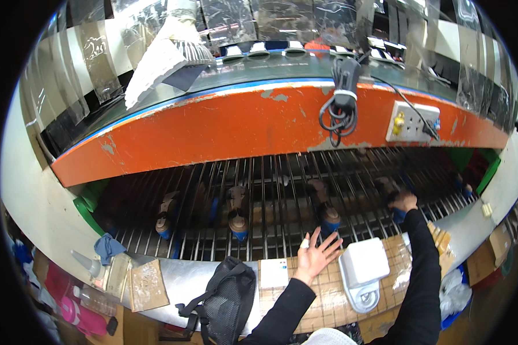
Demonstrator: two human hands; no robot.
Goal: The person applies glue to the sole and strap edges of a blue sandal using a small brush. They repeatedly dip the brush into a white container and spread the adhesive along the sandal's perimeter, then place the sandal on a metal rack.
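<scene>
My left hand (pixel 316 260) is palm up with its fingers spread, near the front edge of the metal roller bed; a bit of white wrap shows on one finger. Further right, my right hand (pixel 404 202) reaches over the rollers, its fingers closed on a brown shoe upper on a blue last (pixel 388 186). More brown uppers on blue lasts lie on the rollers: one (pixel 327 208) just beyond my left hand, another (pixel 237 211) left of it, and a third (pixel 166 214) farther left. A white plastic container (pixel 365 265) stands to the right of my left hand.
An orange machine beam (pixel 224 133) spans above the rollers, with a bundled black cable (pixel 344 103) and a socket strip (pixel 413 122). On the front ledge lie a black mesh bag (pixel 229 302), a white card (pixel 274 273), a cardboard piece (pixel 148 284) and a blue cloth (pixel 108 248).
</scene>
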